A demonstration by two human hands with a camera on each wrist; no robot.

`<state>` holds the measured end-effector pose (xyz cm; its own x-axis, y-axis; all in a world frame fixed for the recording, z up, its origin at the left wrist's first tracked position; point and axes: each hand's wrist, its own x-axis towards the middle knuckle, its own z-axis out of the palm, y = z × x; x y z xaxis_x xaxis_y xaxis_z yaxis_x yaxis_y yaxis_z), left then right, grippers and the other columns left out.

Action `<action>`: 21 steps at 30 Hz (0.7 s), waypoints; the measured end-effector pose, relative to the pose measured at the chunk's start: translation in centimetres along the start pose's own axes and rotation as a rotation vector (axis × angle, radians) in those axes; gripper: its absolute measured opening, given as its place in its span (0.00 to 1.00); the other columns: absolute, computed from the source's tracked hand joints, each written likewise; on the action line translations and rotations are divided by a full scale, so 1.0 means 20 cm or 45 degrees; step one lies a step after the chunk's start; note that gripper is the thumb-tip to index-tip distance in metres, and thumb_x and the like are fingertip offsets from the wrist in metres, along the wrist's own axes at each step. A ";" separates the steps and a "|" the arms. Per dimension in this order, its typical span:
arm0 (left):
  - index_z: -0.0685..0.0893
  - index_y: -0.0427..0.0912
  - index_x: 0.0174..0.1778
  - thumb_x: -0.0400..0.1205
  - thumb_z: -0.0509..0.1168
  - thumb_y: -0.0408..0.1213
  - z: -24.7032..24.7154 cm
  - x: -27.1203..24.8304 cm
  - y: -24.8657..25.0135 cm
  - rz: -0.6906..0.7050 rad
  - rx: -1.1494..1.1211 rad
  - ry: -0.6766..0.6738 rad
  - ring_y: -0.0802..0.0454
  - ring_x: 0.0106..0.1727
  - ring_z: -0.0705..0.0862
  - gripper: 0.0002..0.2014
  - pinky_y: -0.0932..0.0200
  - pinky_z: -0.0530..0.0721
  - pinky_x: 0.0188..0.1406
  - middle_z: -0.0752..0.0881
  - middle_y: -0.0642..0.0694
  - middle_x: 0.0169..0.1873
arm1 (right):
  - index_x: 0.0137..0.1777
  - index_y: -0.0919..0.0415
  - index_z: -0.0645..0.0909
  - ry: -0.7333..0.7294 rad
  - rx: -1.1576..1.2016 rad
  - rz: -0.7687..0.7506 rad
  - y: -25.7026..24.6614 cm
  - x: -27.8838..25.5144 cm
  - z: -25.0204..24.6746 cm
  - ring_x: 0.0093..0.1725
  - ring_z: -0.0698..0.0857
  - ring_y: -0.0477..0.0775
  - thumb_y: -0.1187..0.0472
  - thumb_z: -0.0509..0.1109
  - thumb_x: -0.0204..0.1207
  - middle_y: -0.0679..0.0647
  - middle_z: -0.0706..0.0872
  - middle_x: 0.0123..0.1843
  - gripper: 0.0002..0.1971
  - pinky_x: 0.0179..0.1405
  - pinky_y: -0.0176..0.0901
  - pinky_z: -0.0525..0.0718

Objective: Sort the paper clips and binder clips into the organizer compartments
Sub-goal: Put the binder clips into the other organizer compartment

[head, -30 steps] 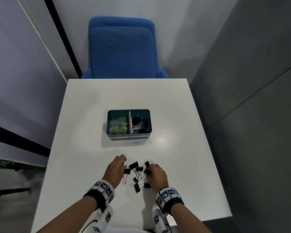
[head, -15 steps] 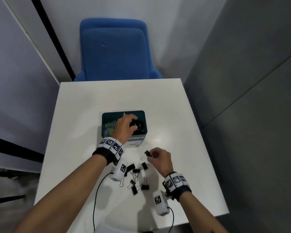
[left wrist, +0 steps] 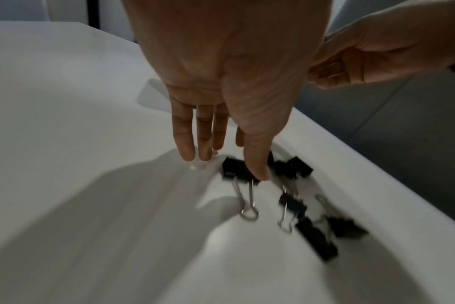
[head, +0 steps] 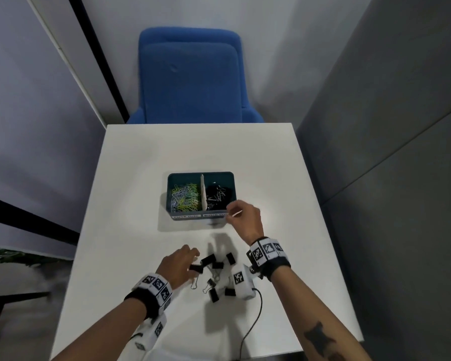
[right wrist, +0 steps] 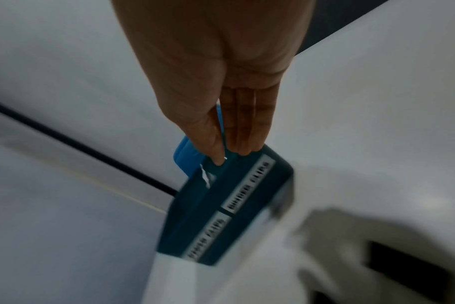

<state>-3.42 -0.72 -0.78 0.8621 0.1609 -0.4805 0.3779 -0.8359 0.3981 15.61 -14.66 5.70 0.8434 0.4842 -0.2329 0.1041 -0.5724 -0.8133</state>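
Observation:
The teal organizer (head: 201, 173) (right wrist: 237, 197) stands mid-table, with coloured paper clips (head: 184, 198) in its left compartment and black binder clips (head: 216, 195) in its right one. Several loose binder clips (head: 214, 277) (left wrist: 294, 203) lie near the front edge. My left hand (head: 190, 259) (left wrist: 230, 163) reaches into that pile with straight fingers, and its thumb touches one clip. My right hand (head: 231, 211) (right wrist: 229, 158) hovers at the organizer's front right corner. Its thumb and fingertips are close together around a small glint. No black clip body shows there.
A blue chair (head: 190, 79) faces the far side of the white table (head: 141, 178). Grey walls close in on both sides. A white wrist camera unit (head: 242, 282) and its black cable (head: 253, 321) hang beside the loose clips.
My left hand has come back from the organizer's right compartment to the loose pile. My right hand has moved from beside the pile up to the organizer's front right corner.

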 end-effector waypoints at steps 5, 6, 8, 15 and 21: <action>0.59 0.51 0.80 0.76 0.67 0.57 0.13 -0.06 0.01 0.071 0.294 -0.065 0.46 0.66 0.72 0.39 0.50 0.81 0.49 0.66 0.46 0.72 | 0.68 0.50 0.78 -0.553 -0.619 0.004 0.26 -0.18 0.06 0.54 0.83 0.54 0.59 0.79 0.69 0.52 0.79 0.62 0.26 0.59 0.53 0.84; 0.57 0.50 0.81 0.76 0.67 0.58 0.15 -0.06 0.01 0.083 0.356 -0.069 0.44 0.67 0.71 0.41 0.49 0.81 0.49 0.65 0.44 0.73 | 0.72 0.51 0.73 -0.674 -0.728 0.023 0.30 -0.21 0.07 0.60 0.81 0.57 0.58 0.80 0.67 0.54 0.74 0.67 0.33 0.61 0.53 0.83; 0.51 0.49 0.83 0.76 0.68 0.56 0.19 -0.07 0.03 0.087 0.423 -0.056 0.42 0.67 0.71 0.45 0.48 0.81 0.47 0.64 0.42 0.75 | 0.76 0.50 0.64 -0.772 -0.880 -0.024 0.35 -0.28 0.09 0.65 0.74 0.62 0.58 0.82 0.64 0.57 0.66 0.71 0.42 0.58 0.55 0.83; 0.46 0.56 0.83 0.75 0.72 0.47 0.17 -0.04 0.07 0.155 0.377 -0.018 0.41 0.63 0.77 0.47 0.51 0.80 0.39 0.63 0.39 0.77 | 0.74 0.51 0.68 -0.610 -0.925 -0.244 0.46 -0.40 0.21 0.64 0.72 0.60 0.60 0.74 0.71 0.57 0.65 0.70 0.31 0.41 0.47 0.78; 0.78 0.45 0.40 0.51 0.84 0.35 0.28 0.04 0.06 0.037 0.373 0.055 0.50 0.26 0.79 0.27 0.60 0.71 0.09 0.74 0.48 0.38 | 0.60 0.61 0.79 -0.415 -0.843 -0.219 0.47 -0.40 0.29 0.51 0.80 0.65 0.64 0.69 0.75 0.61 0.75 0.58 0.13 0.33 0.50 0.77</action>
<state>-4.24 -4.58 -5.03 0.8872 0.1515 -0.4357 0.2444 -0.9555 0.1654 6.83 -20.09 -3.09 0.5988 0.7147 -0.3616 0.6016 -0.6993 -0.3860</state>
